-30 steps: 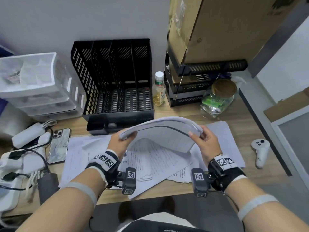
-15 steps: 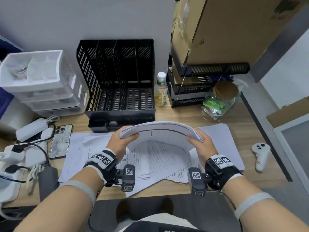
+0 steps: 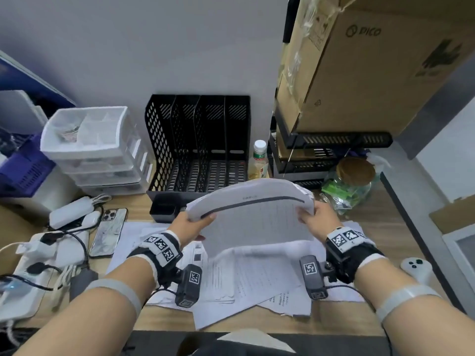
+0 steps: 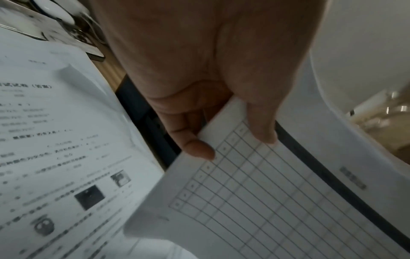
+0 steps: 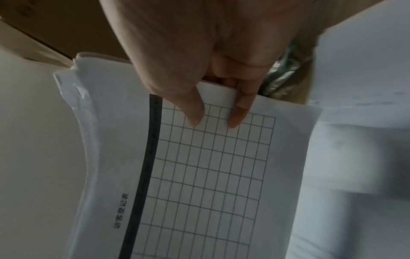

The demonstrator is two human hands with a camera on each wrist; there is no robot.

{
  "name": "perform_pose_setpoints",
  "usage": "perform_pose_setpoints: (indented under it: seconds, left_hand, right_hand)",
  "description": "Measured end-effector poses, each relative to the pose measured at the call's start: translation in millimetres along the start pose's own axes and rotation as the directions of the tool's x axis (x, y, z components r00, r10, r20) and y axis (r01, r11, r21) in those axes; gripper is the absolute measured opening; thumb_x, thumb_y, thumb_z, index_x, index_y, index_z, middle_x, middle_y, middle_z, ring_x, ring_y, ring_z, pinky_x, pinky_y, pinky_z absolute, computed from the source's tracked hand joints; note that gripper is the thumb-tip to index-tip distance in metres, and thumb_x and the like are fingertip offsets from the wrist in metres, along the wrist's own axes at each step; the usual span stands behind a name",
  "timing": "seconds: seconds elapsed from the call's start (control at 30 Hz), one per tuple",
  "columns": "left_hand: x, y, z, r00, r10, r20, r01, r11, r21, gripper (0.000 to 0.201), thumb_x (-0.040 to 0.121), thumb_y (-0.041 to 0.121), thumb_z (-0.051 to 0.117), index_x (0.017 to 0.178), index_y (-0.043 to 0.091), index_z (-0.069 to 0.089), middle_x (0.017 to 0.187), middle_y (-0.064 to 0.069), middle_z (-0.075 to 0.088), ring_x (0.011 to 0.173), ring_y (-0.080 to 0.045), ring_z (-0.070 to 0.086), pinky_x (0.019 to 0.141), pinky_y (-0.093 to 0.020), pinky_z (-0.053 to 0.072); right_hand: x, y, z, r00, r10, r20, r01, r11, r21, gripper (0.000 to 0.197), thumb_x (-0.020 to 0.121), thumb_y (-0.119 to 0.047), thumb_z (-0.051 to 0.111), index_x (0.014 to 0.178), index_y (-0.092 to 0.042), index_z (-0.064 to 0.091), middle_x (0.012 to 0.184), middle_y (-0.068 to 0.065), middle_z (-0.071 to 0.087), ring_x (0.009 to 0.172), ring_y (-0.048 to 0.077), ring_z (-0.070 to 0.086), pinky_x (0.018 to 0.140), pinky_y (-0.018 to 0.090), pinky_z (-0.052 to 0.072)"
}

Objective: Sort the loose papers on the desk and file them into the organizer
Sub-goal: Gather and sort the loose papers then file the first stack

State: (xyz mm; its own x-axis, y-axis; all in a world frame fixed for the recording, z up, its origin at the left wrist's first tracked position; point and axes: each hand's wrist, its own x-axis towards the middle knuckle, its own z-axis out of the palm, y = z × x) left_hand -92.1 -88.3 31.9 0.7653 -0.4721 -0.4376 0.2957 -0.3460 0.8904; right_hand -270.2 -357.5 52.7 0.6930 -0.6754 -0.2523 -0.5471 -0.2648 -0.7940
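Near the left edge of the desk [image 3: 164, 317] lay a phone [image 3: 108, 232] beside chargers and cables, with a clear drawer unit [image 3: 92, 147] behind them holding small items I could not make out. The left hand [image 3: 189, 226] and the right hand [image 3: 317, 222], fingers curled, pinched the two ends of a bowed stack of papers [image 3: 253, 201] raised above loose sheets [image 3: 246, 278] at the front edge, just before the black organizer [image 3: 199, 145], whose slots looked empty. Toward the right back corner stood a bottle [image 3: 259, 160] and a jar [image 3: 349, 183] with green contents, and a white controller [image 3: 416, 268] lay near the right edge.

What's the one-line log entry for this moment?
left hand: grips stack | right hand: grips stack | bowed white paper stack: held above desk | black mesh organizer: empty
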Motion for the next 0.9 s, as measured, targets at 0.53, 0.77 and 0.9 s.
perform_pose_setpoints:
  seconds: [0.53, 0.77, 0.9]
  left_hand:
    - [-44.8, 41.3, -42.8, 0.976, -0.004, 0.217, -0.067, 0.945, 0.319, 0.013, 0.102, 0.034, 0.049, 0.102, 0.021, 0.051, 0.098, -0.007, 0.063, 0.082, -0.027, 0.073, 0.051, -0.026, 0.052]
    - [-25.1, 35.5, -74.9, 0.991, 0.132, -0.028, -0.132, 0.991, 0.011, 0.043, 0.091, 0.047, 0.045, 0.103, 0.007, 0.056, 0.080, -0.015, 0.075, 0.059, -0.025, 0.068, 0.049, -0.026, 0.032]
    - [-1.7, 38.4, -101.9, 0.955, 0.149, -0.255, -0.176, 0.980, -0.089, 0.025, 0.108, 0.021, 0.036, 0.108, 0.003, 0.054, 0.088, -0.019, 0.072, 0.053, -0.021, 0.067, 0.037, -0.017, 0.039]
  right_hand:
    - [11.1, -245.2, 17.7, 0.610, -0.768, 0.197, 0.791, 0.605, -0.092, 0.014, 0.079, -0.009, 0.062, 0.069, -0.013, 0.070, 0.081, 0.003, 0.064, 0.079, 0.018, 0.060, 0.077, 0.038, 0.049]
    - [18.0, -290.6, 80.3, 0.593, -0.797, 0.118, 0.800, 0.600, 0.028, 0.016, 0.081, -0.005, 0.065, 0.090, -0.014, 0.075, 0.118, 0.009, 0.055, 0.125, 0.017, 0.049, 0.104, 0.021, 0.037]
    - [21.9, -321.6, 109.4, 0.673, -0.706, 0.221, 0.733, 0.677, -0.066, 0.044, 0.083, -0.006, 0.061, 0.123, -0.023, 0.063, 0.144, 0.012, 0.041, 0.142, 0.024, 0.032, 0.111, 0.020, 0.023]
